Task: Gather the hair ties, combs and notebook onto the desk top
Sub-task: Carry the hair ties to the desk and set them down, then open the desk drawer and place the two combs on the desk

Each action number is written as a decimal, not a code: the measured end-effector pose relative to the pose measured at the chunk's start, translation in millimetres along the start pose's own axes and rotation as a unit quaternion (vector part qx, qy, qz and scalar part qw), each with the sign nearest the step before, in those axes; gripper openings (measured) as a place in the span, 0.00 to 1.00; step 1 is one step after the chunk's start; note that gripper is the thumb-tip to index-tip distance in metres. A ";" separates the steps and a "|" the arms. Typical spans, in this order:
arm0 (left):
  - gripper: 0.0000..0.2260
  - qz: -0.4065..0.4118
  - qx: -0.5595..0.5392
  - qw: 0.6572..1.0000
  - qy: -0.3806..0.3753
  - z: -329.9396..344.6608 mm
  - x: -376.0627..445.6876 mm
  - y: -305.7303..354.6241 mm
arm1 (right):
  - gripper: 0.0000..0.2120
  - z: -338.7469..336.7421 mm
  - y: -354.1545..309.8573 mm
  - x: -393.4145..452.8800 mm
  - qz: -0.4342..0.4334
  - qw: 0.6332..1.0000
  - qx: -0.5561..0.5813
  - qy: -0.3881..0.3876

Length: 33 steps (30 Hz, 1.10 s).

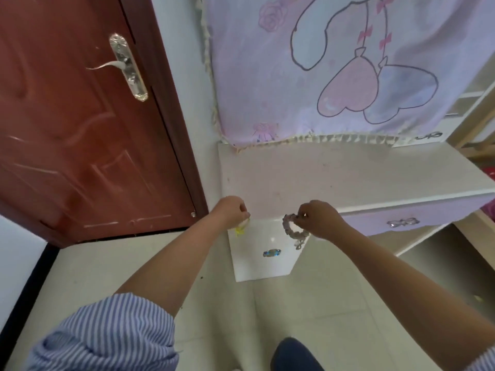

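Over the pale white bench (348, 172) edge, right hand (318, 218) pinches a grey ruffled hair tie (290, 228) hanging downward; left hand (231, 211) grips a yellow hair tie (239, 230)

Yellow hair tie (239, 229) was largely hidden under the left hand (232, 210); the desk top (348, 178) was cut off at right.
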<state>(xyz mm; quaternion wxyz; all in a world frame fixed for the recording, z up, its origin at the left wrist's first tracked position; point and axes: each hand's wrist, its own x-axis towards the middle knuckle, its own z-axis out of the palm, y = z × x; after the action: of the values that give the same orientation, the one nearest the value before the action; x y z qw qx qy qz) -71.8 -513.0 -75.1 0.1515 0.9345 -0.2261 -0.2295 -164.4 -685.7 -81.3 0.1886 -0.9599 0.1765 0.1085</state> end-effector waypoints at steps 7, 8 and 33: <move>0.08 -0.053 -0.059 0.991 0.106 8.8 166.6 10.0 | 0.10 -2.1 29.1 185.8 -0.051 0.995 0.029 0.081; 0.08 -0.054 -0.057 0.988 0.131 12.0 186.6 10.9 | 0.10 1.1 33.0 209.2 -0.069 0.993 0.026 0.092; 0.21 0.026 0.084 0.996 0.032 212.0 169.9 186.2 | 0.10 24.3 319.8 76.0 -0.029 0.999 0.033 0.033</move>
<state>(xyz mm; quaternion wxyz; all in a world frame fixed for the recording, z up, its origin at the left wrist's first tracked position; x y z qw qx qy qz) -108.3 -793.3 -244.3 0.0857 0.9446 -0.2640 -0.1752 -219.8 -975.7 -227.6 0.2177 -0.9608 0.1587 0.0657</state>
